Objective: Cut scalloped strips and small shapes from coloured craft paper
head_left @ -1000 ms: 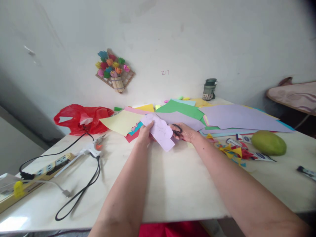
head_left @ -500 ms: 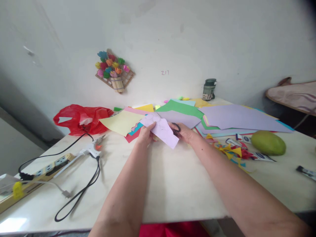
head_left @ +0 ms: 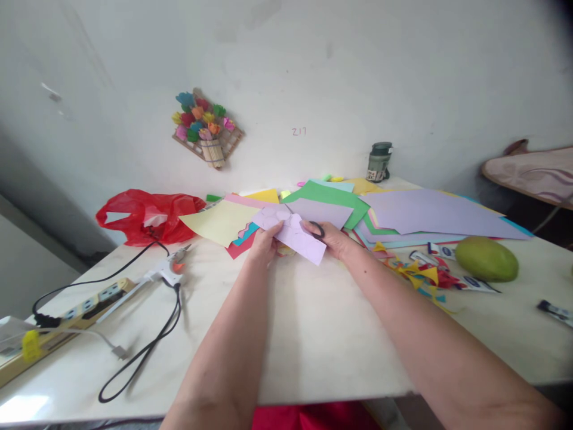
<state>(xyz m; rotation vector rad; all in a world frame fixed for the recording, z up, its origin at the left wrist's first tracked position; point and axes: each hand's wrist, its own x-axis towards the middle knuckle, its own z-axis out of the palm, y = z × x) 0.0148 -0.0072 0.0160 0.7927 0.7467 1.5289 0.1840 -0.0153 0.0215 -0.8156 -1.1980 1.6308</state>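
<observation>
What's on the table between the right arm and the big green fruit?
Crumpled-looking paper scraps in yellow, red and blue, and some small tubes. The head view shows them.

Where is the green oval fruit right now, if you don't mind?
In the head view, the green oval fruit lies on the table's right side, beside the white glue tubes.

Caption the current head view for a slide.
Left hand grips a purple paper piece while the right hand holds black-handled scissors at it, above a white table.
</observation>
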